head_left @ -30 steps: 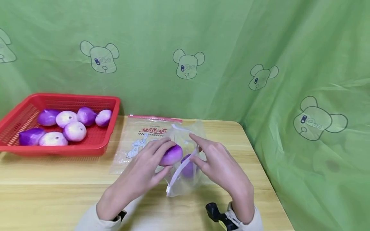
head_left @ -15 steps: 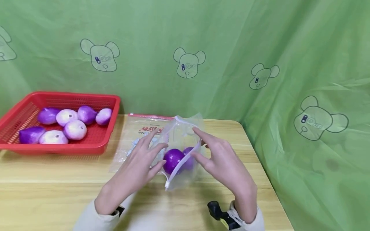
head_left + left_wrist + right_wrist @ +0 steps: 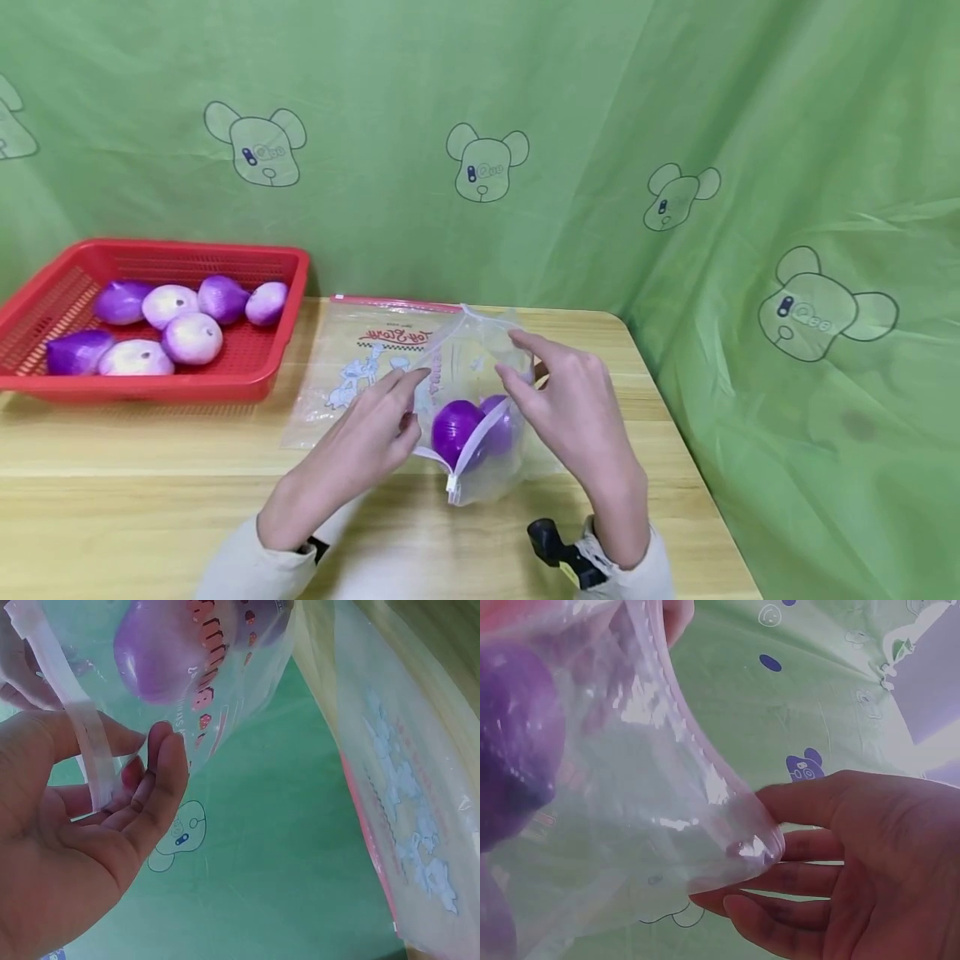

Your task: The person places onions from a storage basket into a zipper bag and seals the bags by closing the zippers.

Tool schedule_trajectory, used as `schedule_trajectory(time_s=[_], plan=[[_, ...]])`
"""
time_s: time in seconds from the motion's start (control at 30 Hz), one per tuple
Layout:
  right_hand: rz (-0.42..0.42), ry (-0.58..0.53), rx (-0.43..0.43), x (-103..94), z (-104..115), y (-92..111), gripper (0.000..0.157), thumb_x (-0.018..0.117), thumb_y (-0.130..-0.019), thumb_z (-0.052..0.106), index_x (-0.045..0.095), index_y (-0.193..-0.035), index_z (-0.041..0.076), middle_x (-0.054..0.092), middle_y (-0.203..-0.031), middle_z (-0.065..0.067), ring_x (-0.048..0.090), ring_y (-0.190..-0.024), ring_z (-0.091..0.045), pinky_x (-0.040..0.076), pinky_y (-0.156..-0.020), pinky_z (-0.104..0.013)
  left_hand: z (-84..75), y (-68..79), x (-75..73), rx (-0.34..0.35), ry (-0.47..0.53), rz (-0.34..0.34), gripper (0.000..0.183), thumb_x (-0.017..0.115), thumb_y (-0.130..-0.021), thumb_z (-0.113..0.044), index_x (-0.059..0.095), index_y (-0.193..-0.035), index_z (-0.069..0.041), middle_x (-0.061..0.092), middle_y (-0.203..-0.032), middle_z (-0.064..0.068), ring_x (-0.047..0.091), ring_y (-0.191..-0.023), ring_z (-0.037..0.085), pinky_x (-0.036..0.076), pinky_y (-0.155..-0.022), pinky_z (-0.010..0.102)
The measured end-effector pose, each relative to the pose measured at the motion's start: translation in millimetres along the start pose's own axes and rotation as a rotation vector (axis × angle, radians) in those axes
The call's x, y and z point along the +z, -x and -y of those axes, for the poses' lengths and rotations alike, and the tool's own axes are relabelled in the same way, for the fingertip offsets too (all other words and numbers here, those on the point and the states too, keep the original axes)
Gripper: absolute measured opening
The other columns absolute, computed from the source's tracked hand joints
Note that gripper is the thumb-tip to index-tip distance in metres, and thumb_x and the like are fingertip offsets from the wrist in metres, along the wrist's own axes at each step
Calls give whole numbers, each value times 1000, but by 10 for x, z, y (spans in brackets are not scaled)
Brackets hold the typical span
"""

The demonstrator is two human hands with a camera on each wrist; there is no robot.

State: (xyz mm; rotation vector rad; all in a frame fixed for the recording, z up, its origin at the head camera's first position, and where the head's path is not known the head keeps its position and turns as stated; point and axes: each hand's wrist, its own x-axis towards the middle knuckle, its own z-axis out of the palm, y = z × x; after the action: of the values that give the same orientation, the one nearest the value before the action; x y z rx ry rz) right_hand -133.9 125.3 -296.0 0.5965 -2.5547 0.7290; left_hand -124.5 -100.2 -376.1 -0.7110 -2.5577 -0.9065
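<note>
My left hand point(image 3: 356, 437) pinches the left edge of a clear zip bag point(image 3: 459, 354); in the left wrist view the thumb and fingers meet at its white zip strip point(image 3: 84, 742). On the opposite side my right hand point(image 3: 577, 408) grips the bag's edge between thumb and fingers, clearer in the right wrist view, where the bag edge point(image 3: 727, 802) runs into the fingers. The mouth gapes between the hands. Inside lie two purple onions, one glossy onion point(image 3: 453, 429) at the front left and another onion point(image 3: 498, 427) partly behind the front zip strip with its white slider.
A red plastic basket point(image 3: 131, 388) with several purple-and-white onions stands at the left. Beneath and behind the held bag, a second clear bag point(image 3: 318, 400) with a pink zip and printed pictures lies flat on the wooden table point(image 3: 150, 500). A green curtain point(image 3: 375, 233) hangs behind.
The left hand let go of an onion, which dropped into the bag beside the other one. It then moved to the bag's left edge and took hold. The right hand kept its side.
</note>
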Motion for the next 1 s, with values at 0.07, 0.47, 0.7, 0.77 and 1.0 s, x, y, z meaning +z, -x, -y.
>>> schedule_trajectory(time_s=[0.07,0.47,0.7,0.77,1.0], plan=[[10,0,14,-13,9,8,40,70,-83,2,68,-123,1,74,-91,-9,63,-64,-12,47,-46,-23,-10,0,0,-6,24,-5,59,63,-77,9,54,-135,8,54,-82,0,45,-65,7,46,-55,17],[96,35,52,-75,79,64,63,60,-77,-14,54,-138,-2,51,-95,-9,44,-65,-13,43,-50,-23,-113,-5,-8,25,183,-17,65,62,-76,10,49,-140,7,59,-87,1,52,-69,7,49,-56,16],[-33,75,49,-122,101,107,51,54,-77,-17,67,-122,3,43,-87,-6,37,-58,-12,38,-47,-24,-171,-3,-1,-52,192,-24,66,60,-74,6,52,-139,4,51,-75,-3,46,-64,8,46,-52,20],[-116,88,7,-116,105,106,49,53,-74,-19,72,-112,4,41,-82,-3,34,-57,-11,35,-46,-24,-188,-4,2,-86,177,-49,66,60,-73,7,52,-139,4,50,-74,-4,45,-63,8,45,-51,21],[-142,90,-48,-91,88,90,44,57,-72,-16,76,-105,5,47,-80,-3,40,-61,-10,37,-50,-24,-187,-1,15,-167,172,-54,69,61,-73,10,49,-140,5,53,-75,-3,48,-60,7,46,-48,21]])
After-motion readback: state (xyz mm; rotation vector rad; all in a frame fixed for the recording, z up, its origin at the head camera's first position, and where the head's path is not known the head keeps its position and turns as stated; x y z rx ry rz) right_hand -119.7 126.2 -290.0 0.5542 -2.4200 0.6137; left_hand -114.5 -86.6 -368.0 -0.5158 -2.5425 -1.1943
